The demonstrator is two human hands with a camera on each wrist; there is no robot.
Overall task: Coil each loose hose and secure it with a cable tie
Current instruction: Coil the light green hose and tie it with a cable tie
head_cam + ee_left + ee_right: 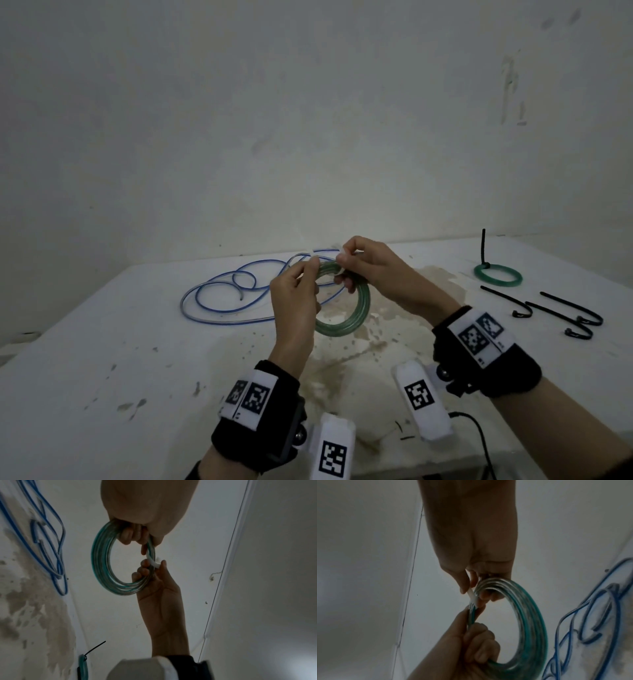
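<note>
Both hands were up over the table (102,342) working on the green hose coil (346,322), held in the air just above a stained patch of the tabletop. The left hand (294,301) had its fingers (137,534) curled through the ring and gripping the bundled loops. The right hand (373,270) pinched a white cable tie (152,559) between thumb and fingertips right where it sat against the coil, with its lower fingers hooked around the loops too.

From the head cam the tie was barely a white speck between the two hands. The left wrist cam was the one that showed it properly, as a short white strip bent around the bundle at the right hand's fingertips. The right wrist cam caught the strip edge-on between the two hands and showed the loops stacked neatly, though it was pretty blurry. Couldn't tell from any view whether the tie was actually threaded shut.

The blue hose (226,294) lay loose and uncoiled on the table behind the hands. Only the head cam showed the far right clearly: a small green coil (498,275) already cinched with a black tie (483,250) sticking straight up, and spare black ties (555,311) lying near it.
</note>
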